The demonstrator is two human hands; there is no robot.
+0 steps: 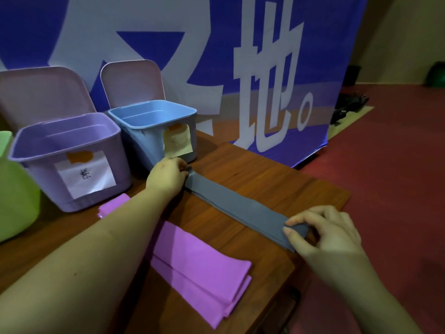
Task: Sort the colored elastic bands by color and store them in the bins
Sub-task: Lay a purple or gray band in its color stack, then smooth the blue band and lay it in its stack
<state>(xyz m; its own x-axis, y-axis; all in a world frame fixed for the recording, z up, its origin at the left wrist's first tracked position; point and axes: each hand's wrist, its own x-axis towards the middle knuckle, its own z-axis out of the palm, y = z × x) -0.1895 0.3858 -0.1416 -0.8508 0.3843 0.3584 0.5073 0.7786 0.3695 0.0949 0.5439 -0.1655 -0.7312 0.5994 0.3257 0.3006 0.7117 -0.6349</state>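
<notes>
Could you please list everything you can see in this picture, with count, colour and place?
grey band: one, grey-blue, stretched flat across the table, held at both ends
pink bands: a folded stack, pink-purple, near table edge, partly under the left forearm
purple bin: one, lilac, lid open, white label, left rear of the table
blue bin: one, light blue, lid open, tan label, right of the purple bin
green bin: one, light green, far left, cut off
table: one, brown wood
banner: one, blue with white characters, behind the table
left hand: pinches the band's far end by the blue bin
right hand: pinches the band's near end
</notes>
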